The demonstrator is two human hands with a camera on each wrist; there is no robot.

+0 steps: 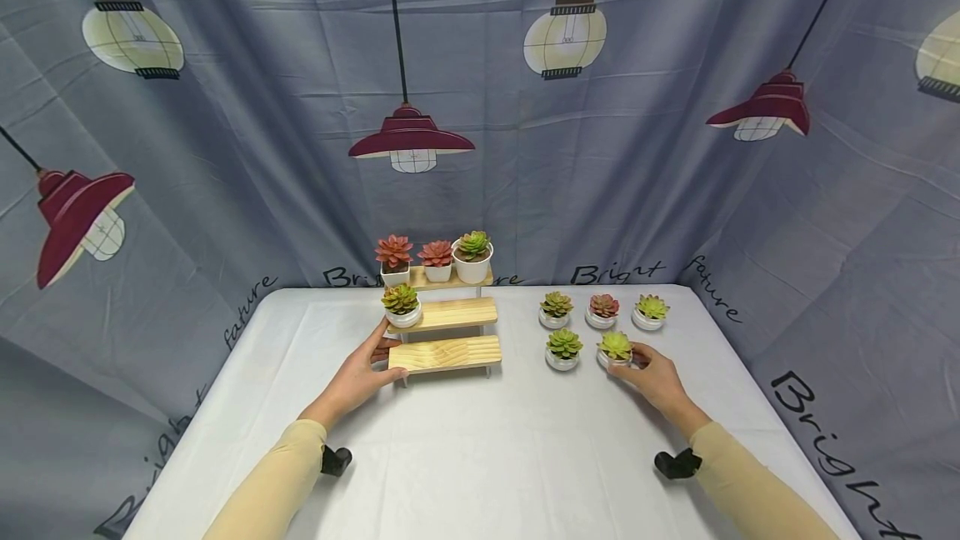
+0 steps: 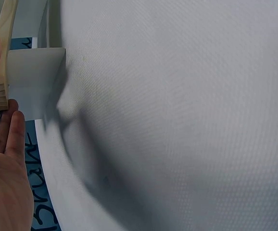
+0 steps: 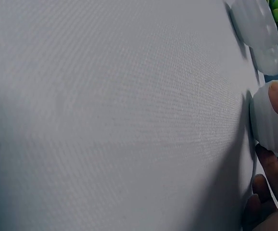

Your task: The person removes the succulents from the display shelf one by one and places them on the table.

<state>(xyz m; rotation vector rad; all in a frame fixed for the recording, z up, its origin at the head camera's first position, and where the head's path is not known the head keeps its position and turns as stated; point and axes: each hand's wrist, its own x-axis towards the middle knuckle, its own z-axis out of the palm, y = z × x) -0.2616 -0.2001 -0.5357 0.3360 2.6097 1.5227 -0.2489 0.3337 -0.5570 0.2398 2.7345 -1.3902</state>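
Observation:
A three-tier wooden plant stand (image 1: 446, 353) stands at the back left of the table. My left hand (image 1: 358, 375) grips the left end of its lowest board, thumb in front. In the left wrist view, thumb and fingertips meet the board's end (image 2: 0, 91). Two red succulents (image 1: 393, 252) and a green one in a white pot (image 1: 472, 271) occupy the top tier; another green succulent (image 1: 401, 300) sits at the middle tier's left end. My right hand (image 1: 658, 377) pinches the white ribbed pot (image 3: 269, 120) of a light green succulent (image 1: 616, 346), thumb and fingers on opposite sides.
Beside the held pot is a green succulent (image 1: 563, 344). Behind stand a green one (image 1: 557, 305), a reddish one (image 1: 603, 306) and a light green one (image 1: 651, 307), all in white pots. A white cloth covers the table (image 1: 510, 457); a grey-blue curtain (image 1: 480, 198) hangs behind.

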